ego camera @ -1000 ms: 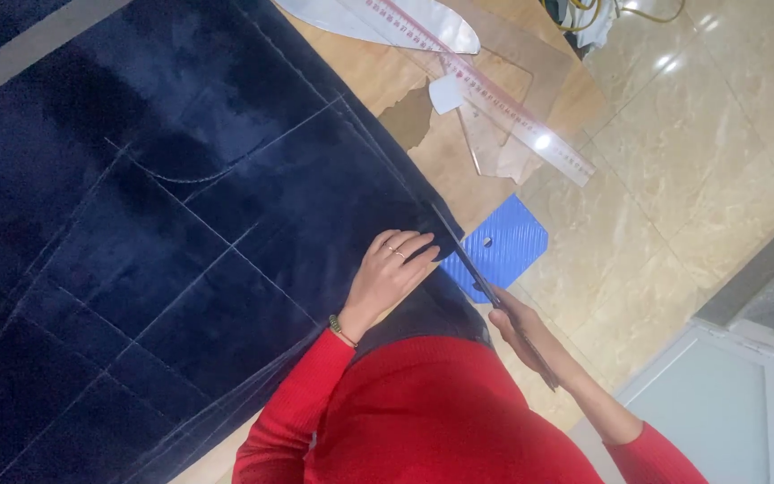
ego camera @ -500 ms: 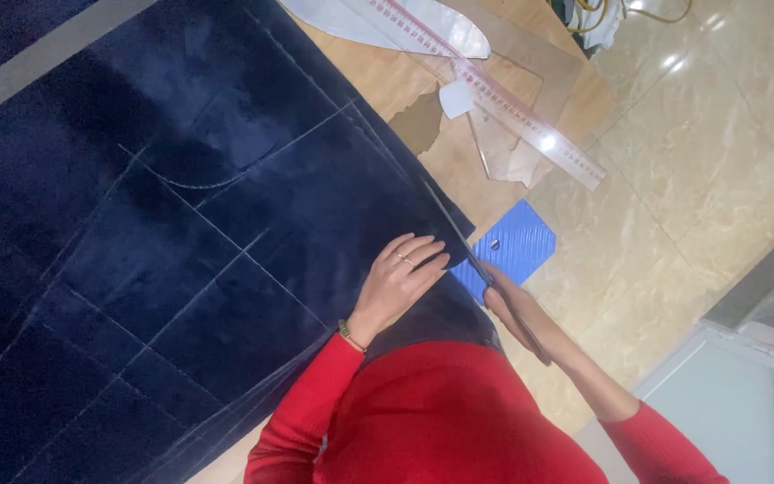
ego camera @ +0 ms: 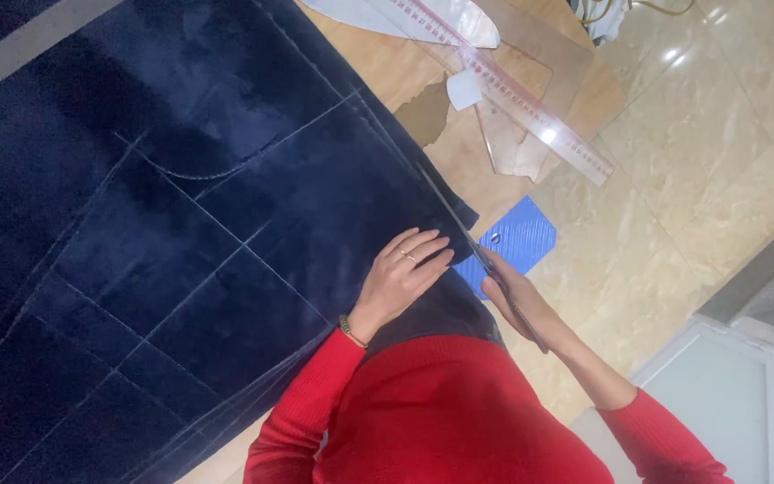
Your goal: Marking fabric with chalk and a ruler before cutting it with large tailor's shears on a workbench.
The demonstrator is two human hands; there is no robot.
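Upper centre: clear long ruler (ego camera: 503, 90) lying across a transparent curve template (ego camera: 530, 54) on a wooden table (ego camera: 387, 63) | top: white paper pattern piece (ego camera: 387, 13) | right: glossy beige tiled floor (ego camera: 718, 134)

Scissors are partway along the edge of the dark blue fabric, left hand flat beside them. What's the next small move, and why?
Probably close the scissors for another short snip along the chalk line. The right hand holds them at the fabric's edge, blades lying along that line, and the left hand lies flat on the cloth just beside the cut, steadying it.
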